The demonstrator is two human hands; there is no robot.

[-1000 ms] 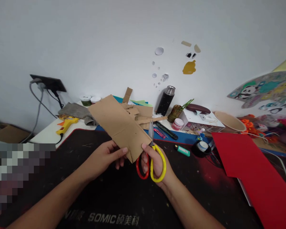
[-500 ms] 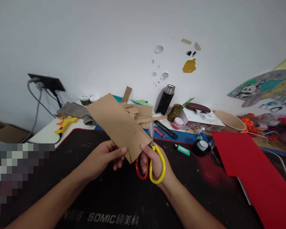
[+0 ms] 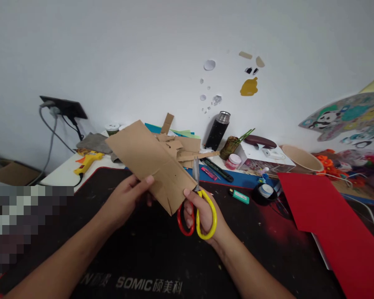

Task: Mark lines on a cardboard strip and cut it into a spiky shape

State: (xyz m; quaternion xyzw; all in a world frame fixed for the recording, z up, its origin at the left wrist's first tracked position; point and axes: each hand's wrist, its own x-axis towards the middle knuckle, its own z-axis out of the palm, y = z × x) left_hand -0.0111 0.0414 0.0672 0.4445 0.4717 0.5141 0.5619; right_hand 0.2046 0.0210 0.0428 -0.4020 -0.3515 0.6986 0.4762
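Observation:
A creased piece of brown cardboard (image 3: 149, 160) is held up slanting over the black desk mat (image 3: 137, 257). My left hand (image 3: 127, 197) pinches its lower left edge, thumb on top and fingers behind. My right hand (image 3: 204, 209) has its thumb on the lower right corner of the cardboard and also holds a pair of scissors (image 3: 213, 220) with one red and one yellow handle. The scissor blades point up and away, just beside the cardboard's right edge. A small slit shows near the cardboard's bottom corner.
Behind the cardboard lies a pile of cardboard scraps (image 3: 187, 145). A black thermos (image 3: 217, 131), a box cutter (image 3: 218, 169) and a teal lighter (image 3: 239, 196) are nearby. At left rests a yellow glue gun (image 3: 89, 162); at right, a red sheet (image 3: 333, 224).
My left hand has slid to the left along the cardboard's edge. The cardboard has shifted slightly left, while my right hand and the scissors stay almost in place.

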